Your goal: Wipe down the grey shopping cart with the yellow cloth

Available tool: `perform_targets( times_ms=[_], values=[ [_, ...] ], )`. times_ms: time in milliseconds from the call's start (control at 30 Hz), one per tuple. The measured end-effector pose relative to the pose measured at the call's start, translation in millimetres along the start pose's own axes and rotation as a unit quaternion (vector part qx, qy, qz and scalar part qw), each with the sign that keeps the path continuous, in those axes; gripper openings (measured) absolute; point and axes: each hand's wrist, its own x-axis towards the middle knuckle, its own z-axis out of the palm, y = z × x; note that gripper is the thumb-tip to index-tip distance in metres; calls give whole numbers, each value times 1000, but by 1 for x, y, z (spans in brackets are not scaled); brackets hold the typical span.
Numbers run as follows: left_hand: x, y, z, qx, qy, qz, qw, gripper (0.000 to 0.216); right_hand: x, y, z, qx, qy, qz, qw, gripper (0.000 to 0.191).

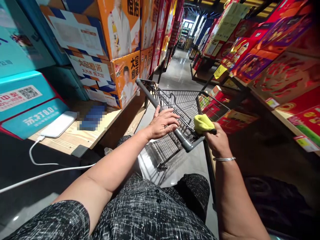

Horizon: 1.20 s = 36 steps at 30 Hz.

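A grey shopping cart (186, 103) stands in front of me, its grey handle bar (150, 96) slanting across the view. My left hand (163, 124) lies over this bar with its fingers stretched out and apart. To the right, my right hand (217, 138), with a silver bangle at the wrist, is closed on a yellow cloth (203, 124). The cloth is bunched up against the cart's right-hand frame near the end of the handle. Part of the cloth and the dark frame piece beneath it are hidden by the fingers.
Stacked orange drink cartons (126, 78) and teal boxes (27, 103) stand on a wooden shelf (100, 133) at left. A white power bank (58, 124) with a cable lies there. Red gift boxes (280, 73) line the right shelf. Between them an aisle (176, 71) runs ahead.
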Motion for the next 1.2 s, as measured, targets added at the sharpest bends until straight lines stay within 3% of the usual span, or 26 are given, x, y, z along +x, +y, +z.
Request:
perform_targets(
  times_ms=[233,433,633,733,833,933,1000,1067,1200],
  values=[
    [10,-17,-16,-12,56,-151,987,30,-1,-6,48,-14,23,-28,999,36],
    [2,4,-26,-25,33,-81,996,31,9,-11,82,62,-2,-69,996,44],
    [3,4,-19,133,122,-93,979,24,30,-17,109,218,-120,-64,966,48],
    [3,-9,-16,159,113,-126,973,32,48,-10,98,174,-82,-79,978,50],
    [6,-25,-17,168,105,-145,969,39,67,12,65,-11,2,-115,993,46],
    [13,-40,-17,179,102,-162,965,42,80,41,32,-163,-47,-94,981,38],
    [17,-48,-15,181,105,-184,960,45,83,58,21,-183,-108,-66,975,35],
    [21,-55,-15,179,108,-206,956,51,81,67,21,-183,-126,-65,973,35],
    [27,-68,-18,170,102,-242,950,65,72,65,43,-237,-85,-75,965,38]
  ],
)
